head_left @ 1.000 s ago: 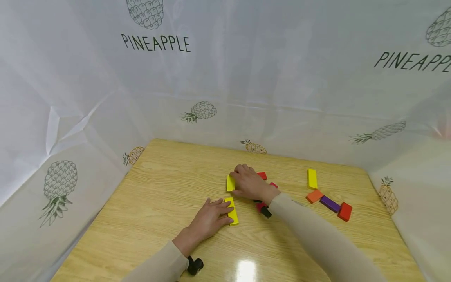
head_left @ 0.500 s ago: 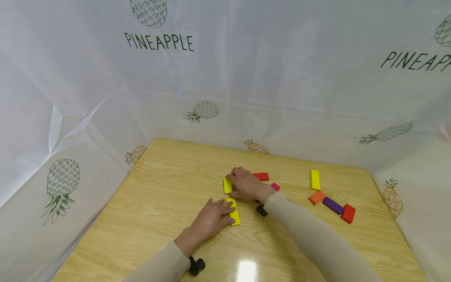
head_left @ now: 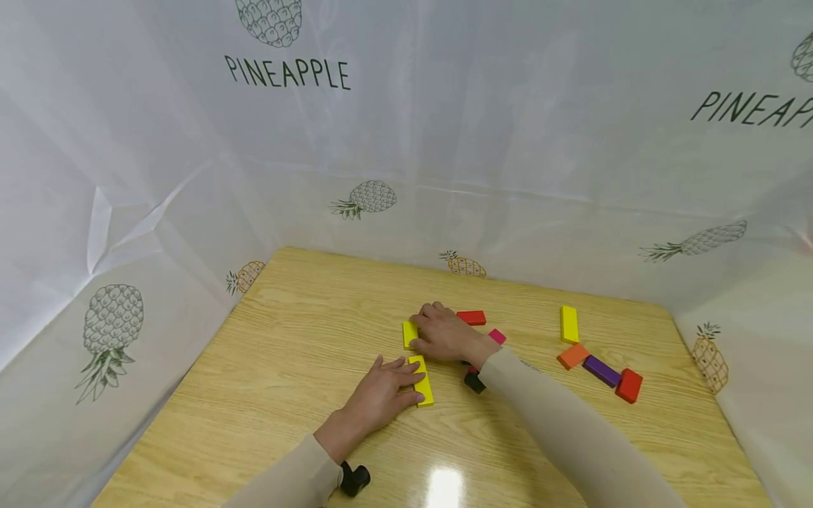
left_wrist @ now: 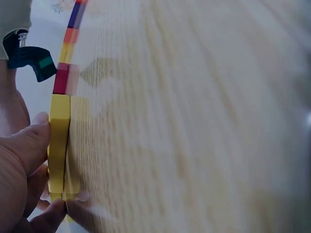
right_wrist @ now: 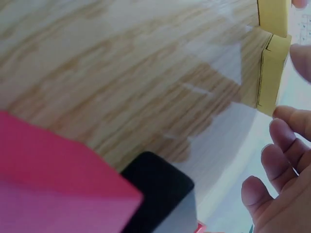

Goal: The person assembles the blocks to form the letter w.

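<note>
Two yellow blocks lie nearly end to end on the wooden table. On the nearer yellow block (head_left: 425,390) my left hand (head_left: 373,396) rests with fingers spread, fingertips along it; in the left wrist view the thumb (left_wrist: 36,138) lies against that block. My right hand (head_left: 444,336) pinches the farther yellow block (head_left: 408,334) between thumb and fingers. Seen from the right wrist, this farther block (right_wrist: 274,75) meets the end of the other at a slight angle, and the remaining fingers (right_wrist: 277,167) are loosely bent. The right hand covers part of its block.
Beyond the right hand lie a red block (head_left: 471,318) and a pink block (head_left: 497,337), partly behind the wrist. Farther right are a yellow block (head_left: 569,324), an orange one (head_left: 573,355), a purple one (head_left: 601,370) and a red one (head_left: 629,386). A pineapple-print sheet (head_left: 406,141) surrounds the table.
Over the second, my right hand has slid the farther yellow block slightly left and nearer, uncovering more of the red block. My left hand has stayed on its block.
</note>
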{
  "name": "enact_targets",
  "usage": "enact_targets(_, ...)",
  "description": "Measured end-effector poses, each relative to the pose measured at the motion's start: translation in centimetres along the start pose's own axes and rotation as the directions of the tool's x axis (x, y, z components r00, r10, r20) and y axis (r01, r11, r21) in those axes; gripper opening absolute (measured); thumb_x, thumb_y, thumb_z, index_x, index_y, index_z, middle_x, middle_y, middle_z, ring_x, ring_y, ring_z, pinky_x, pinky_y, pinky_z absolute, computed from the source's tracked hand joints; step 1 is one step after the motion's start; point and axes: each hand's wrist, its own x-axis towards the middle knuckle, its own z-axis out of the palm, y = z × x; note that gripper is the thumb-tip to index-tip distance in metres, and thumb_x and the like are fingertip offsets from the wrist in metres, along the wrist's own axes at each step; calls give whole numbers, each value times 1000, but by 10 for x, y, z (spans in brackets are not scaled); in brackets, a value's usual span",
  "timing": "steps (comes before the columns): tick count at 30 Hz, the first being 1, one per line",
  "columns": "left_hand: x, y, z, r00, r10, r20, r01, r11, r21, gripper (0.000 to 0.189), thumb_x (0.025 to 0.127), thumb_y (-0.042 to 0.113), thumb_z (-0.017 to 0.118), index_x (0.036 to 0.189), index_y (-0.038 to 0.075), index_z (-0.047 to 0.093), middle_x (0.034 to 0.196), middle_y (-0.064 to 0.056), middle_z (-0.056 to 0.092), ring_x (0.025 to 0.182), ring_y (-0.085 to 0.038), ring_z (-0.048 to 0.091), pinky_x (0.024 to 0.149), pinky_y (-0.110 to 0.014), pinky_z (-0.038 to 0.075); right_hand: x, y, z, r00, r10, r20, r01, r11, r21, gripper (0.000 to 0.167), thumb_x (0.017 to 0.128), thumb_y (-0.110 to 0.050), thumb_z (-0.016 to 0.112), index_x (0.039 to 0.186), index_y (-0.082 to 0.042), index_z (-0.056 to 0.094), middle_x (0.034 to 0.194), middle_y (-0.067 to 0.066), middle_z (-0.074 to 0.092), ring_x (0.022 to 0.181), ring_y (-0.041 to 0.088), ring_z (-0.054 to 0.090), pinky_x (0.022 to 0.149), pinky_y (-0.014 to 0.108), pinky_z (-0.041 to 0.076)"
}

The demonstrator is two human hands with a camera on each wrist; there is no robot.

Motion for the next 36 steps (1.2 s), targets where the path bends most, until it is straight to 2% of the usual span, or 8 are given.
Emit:
enact_targets(8, 0, 2, -1, 1000, -17, 8, 17, 1000, 7, 46, 101, 41, 69, 141, 19, 70, 153, 1, 60, 151, -29, 47, 127, -66, 24, -3, 2, 2, 1000, -6, -9, 6, 1000, 5, 56, 105, -48, 63, 146, -10, 61, 130, 7, 58, 111, 24, 50, 99, 42, 49)
enact_targets(15, 0, 3, -1, 1000, -13, -2, 13, 1000, 6, 46, 101, 41, 69, 141, 18, 70, 153, 1, 60, 150, -29, 48, 127, -67, 24, -8, -2, 0, 1000, -17, 5, 17, 1000, -18, 57, 104, -51, 62, 144, -9, 58, 136, 8, 56, 119, 26, 50, 105, 46, 47)
enact_targets(22, 0, 3, 0, 1000, -12, 7, 12, 1000, 16, 46, 101, 42, 69, 142, 19, 70, 153, 1, 59, 151, -29, 47, 127, -67, 24, -12, -3, 2, 1000, -26, -8, 26, 1000, -16, 50, 106, -46, 61, 141, -10, 60, 133, 7, 56, 119, 26, 50, 104, 46, 46)
enact_targets(36, 0, 1, -3, 1000, -11, 17, 11, 1000, -6, 46, 102, 40, 69, 141, 17, 70, 153, -1, 60, 151, -30, 47, 126, -67, 24, -14, -3, -1, 999, -36, -10, 36, 999, -13, 51, 106, -46, 60, 145, -13, 60, 137, 7, 56, 126, 28, 50, 110, 50, 46)
